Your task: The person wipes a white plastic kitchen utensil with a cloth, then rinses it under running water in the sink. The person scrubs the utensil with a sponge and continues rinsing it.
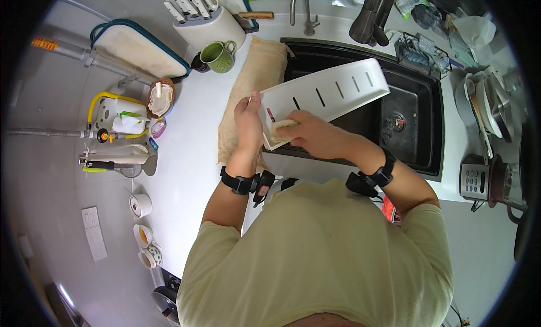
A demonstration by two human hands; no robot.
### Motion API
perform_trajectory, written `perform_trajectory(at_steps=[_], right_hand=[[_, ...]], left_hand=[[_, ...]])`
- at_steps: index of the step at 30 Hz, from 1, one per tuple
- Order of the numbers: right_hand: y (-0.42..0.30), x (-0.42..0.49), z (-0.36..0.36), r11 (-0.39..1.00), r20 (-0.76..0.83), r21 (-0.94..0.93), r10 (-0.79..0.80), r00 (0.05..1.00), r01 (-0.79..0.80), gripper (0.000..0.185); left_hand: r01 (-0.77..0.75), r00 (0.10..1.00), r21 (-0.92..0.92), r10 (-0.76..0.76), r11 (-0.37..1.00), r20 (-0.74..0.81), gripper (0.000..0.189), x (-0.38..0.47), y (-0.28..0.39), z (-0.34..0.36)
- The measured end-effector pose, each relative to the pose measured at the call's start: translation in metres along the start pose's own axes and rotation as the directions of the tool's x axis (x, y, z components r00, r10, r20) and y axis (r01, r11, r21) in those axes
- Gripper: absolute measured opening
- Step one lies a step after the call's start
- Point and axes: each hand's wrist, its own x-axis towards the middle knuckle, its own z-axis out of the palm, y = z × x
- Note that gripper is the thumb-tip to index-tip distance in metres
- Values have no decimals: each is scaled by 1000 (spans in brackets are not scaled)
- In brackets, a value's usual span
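Note:
A long white plastic tray (338,84) with a row of slots in its base is tilted over the black sink (405,90). My left hand (249,122) grips its left end, thumb up along the rim. Inside that same end, my right hand (310,130) presses a cream cloth (282,130) against the tray's inner surface. Some of the cloth is hidden under my fingers. A beige towel (260,69) lies on the counter along the sink's left edge, partly beneath my left hand and the tray.
A grey faucet (372,14) and a thin metal tap (310,23) stand behind the sink. A green mug (219,56) and a knife block (207,25) are at the back left. Stacked dishes (486,103) and a wire caddy (422,54) flank the sink's right side.

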Motion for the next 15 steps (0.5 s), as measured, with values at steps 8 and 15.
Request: perform_trajectory(at_steps=[8,15], right_hand=[[18,-6,0,999,-156,-28,-23,988,19,35],[13,-5,7,991,-171,41,-121,978,130,30]], left_hand=[[173,966,150,-137,973,-219,47,11,-21,3],[210,964,101,-188,973,-186,50,19,-36,-2]])
